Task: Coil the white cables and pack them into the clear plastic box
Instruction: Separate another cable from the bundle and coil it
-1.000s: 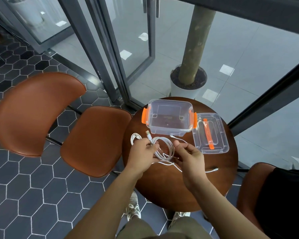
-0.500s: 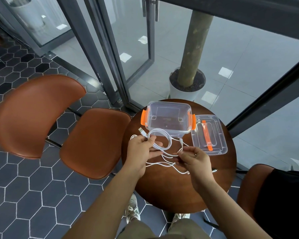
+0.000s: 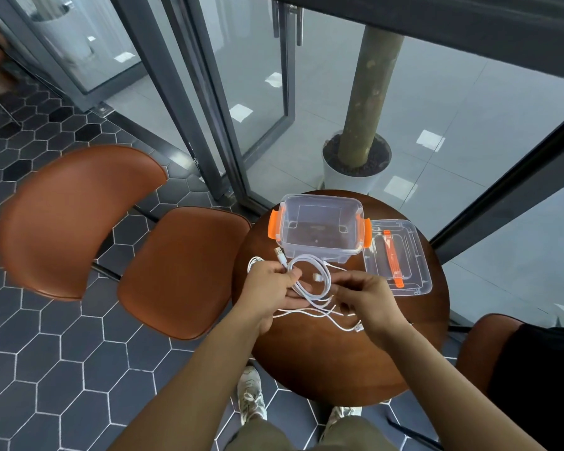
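A white cable [image 3: 319, 271] is looped into a coil above the round wooden table [image 3: 332, 362]. My left hand [image 3: 269, 289] pinches the coil at its left side, with a USB plug sticking up past the fingers. My right hand [image 3: 365, 302] holds the coil's right side, fingers closed on the strands. Loose white cable [image 3: 336, 323] trails on the table below the hands. Another small white coil [image 3: 254, 262] peeks out behind my left hand. The clear plastic box [image 3: 319, 227] with orange latches stands open and empty just beyond the coil.
The box's clear lid [image 3: 401, 258] with an orange handle lies to the right of the box. A brown chair [image 3: 183, 268] stands left of the table and another seat [image 3: 489, 346] at the right. Glass doors and a potted trunk [image 3: 358, 164] are behind.
The coil has grown rounder and fuller. My right hand has come in closer to the coil's right side, and the loose tail on the table has shortened.
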The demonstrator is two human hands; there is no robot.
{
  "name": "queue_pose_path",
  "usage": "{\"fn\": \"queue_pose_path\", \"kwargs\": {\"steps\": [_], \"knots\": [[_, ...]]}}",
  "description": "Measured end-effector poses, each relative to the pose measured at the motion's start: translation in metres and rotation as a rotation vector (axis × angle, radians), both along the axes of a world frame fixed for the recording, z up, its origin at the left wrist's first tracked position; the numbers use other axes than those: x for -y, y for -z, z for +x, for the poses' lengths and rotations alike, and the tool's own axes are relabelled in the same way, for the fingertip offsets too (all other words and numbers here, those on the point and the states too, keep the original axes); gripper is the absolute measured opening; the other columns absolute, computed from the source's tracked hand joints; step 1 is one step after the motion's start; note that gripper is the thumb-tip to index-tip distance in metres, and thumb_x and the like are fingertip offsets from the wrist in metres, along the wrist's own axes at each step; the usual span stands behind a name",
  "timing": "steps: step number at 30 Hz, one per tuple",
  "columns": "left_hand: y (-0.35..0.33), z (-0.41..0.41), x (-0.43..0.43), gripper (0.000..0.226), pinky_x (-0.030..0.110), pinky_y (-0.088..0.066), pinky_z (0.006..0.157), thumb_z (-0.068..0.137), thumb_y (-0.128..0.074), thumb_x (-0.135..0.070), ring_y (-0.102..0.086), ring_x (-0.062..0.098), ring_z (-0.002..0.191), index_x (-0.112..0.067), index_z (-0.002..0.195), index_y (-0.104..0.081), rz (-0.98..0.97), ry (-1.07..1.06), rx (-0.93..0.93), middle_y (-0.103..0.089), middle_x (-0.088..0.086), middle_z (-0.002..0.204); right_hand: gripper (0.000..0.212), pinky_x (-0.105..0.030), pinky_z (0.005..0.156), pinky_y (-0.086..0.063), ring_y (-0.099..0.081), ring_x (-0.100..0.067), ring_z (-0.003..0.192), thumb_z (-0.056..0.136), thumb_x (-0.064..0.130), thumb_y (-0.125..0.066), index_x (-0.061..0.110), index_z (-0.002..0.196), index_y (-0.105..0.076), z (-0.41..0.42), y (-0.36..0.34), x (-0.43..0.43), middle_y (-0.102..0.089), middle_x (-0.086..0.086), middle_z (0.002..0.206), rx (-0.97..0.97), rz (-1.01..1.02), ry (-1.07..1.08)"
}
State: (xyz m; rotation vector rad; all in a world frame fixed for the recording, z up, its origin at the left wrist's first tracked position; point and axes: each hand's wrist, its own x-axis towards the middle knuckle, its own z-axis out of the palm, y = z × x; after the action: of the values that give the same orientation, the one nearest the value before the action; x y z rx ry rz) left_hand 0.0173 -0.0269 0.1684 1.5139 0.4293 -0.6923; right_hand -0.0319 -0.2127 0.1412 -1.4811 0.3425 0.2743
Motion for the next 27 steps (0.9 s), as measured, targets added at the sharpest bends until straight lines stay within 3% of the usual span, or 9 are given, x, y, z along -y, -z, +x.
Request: {"fn": "queue_pose_path", "kwargs": {"steps": [3, 5, 7, 11, 14, 18, 20, 23, 27], "knots": [[0.000, -0.002, 0.003, 0.010, 0.041, -0.064, 0.063, 0.098, -0.060, -0.003, -0.078, 0.033, 0.079, 0.002, 0.099, -0.069, 0.023, 0.093, -0.030, -0.077, 0.023, 0.093, 0.016, -0.026, 0.055, -0.054, -0.067, -0.020, 0.063, 0.084, -0.006, -0.070, -0.001, 0.097, -0.077, 0.004, -0.003, -0.001, -0.076, -0.020, 0.087, -0.035, 0.091, -0.113], [0.003, -0.006, 0.006, 0.009, 0.041, -0.064, 0.061, 0.097, -0.062, -0.003, -0.078, 0.033, 0.074, 0.001, 0.096, -0.069, 0.093, 0.152, -0.032, -0.076, 0.023, 0.093, 0.029, -0.038, 0.064, -0.062, -0.073, -0.031, 0.073, 0.077, -0.001, -0.076, -0.004, 0.105, -0.071, 0.006, -0.004, -0.003, -0.076, -0.024, 0.094, -0.040, 0.159, -0.115], [0.006, -0.007, 0.007, 0.009, 0.040, -0.064, 0.061, 0.096, -0.063, -0.005, -0.078, 0.031, 0.070, 0.001, 0.096, -0.070, 0.155, 0.160, -0.022, -0.075, 0.020, 0.093, 0.028, -0.043, 0.071, -0.061, -0.073, -0.035, 0.080, 0.084, -0.001, -0.072, -0.003, 0.111, -0.064, 0.006, -0.004, -0.006, -0.074, -0.024, 0.097, -0.071, 0.179, -0.058], [0.011, -0.004, 0.002, 0.011, 0.043, -0.065, 0.064, 0.095, -0.065, -0.008, -0.077, 0.031, 0.066, -0.007, 0.086, -0.070, 0.242, 0.138, 0.023, -0.074, 0.018, 0.094, 0.025, -0.037, 0.072, -0.062, -0.074, -0.029, 0.086, 0.099, 0.010, -0.059, 0.012, 0.124, -0.062, 0.001, 0.002, -0.008, -0.074, -0.015, 0.100, -0.085, 0.326, 0.031], [0.015, -0.003, 0.004, 0.015, 0.047, -0.065, 0.067, 0.095, -0.064, -0.008, -0.077, 0.033, 0.068, -0.005, 0.081, -0.070, 0.287, 0.176, 0.067, -0.074, 0.020, 0.092, 0.037, -0.034, 0.082, -0.062, -0.072, -0.025, 0.094, 0.088, 0.005, -0.073, 0.022, 0.120, -0.070, -0.002, 0.003, -0.017, -0.074, -0.002, 0.105, 0.121, -0.011, -0.128], [0.017, -0.005, 0.006, 0.017, 0.041, -0.065, 0.063, 0.095, -0.066, -0.010, -0.076, 0.036, 0.077, -0.005, 0.080, -0.070, 0.252, 0.174, 0.074, -0.072, 0.019, 0.096, 0.018, -0.039, 0.085, -0.060, -0.072, -0.015, 0.091, 0.090, 0.005, -0.071, 0.017, 0.101, -0.079, 0.001, 0.002, -0.033, -0.077, 0.007, 0.097, 0.174, -0.290, 0.026], [0.017, -0.005, 0.005, 0.017, 0.043, -0.065, 0.064, 0.095, -0.066, -0.010, -0.075, 0.037, 0.078, -0.002, 0.080, -0.069, 0.245, 0.166, 0.078, -0.072, 0.023, 0.096, 0.017, -0.031, 0.080, -0.059, -0.069, -0.009, 0.093, 0.089, 0.007, -0.073, 0.021, 0.097, -0.081, 0.001, 0.001, -0.034, -0.073, 0.005, 0.101, 0.226, -0.400, 0.052], [0.016, -0.007, 0.001, 0.016, 0.046, -0.065, 0.065, 0.096, -0.065, -0.006, -0.076, 0.039, 0.075, 0.007, 0.086, -0.067, 0.205, 0.091, 0.042, -0.070, 0.030, 0.097, 0.021, -0.013, 0.073, -0.054, -0.070, -0.001, 0.091, 0.088, 0.003, -0.073, 0.022, 0.093, -0.079, -0.005, -0.004, -0.029, -0.075, 0.008, 0.098, 0.316, -0.285, 0.163], [0.010, -0.006, -0.005, 0.011, 0.036, -0.062, 0.055, 0.096, -0.064, -0.002, -0.077, 0.034, 0.067, 0.009, 0.094, -0.067, 0.043, -0.059, -0.048, -0.073, 0.031, 0.092, 0.028, -0.020, 0.067, -0.060, -0.076, -0.015, 0.081, 0.092, 0.001, -0.067, 0.027, 0.087, -0.079, -0.017, -0.017, -0.015, -0.079, 0.003, 0.088, 0.328, -0.131, 0.281]]}}
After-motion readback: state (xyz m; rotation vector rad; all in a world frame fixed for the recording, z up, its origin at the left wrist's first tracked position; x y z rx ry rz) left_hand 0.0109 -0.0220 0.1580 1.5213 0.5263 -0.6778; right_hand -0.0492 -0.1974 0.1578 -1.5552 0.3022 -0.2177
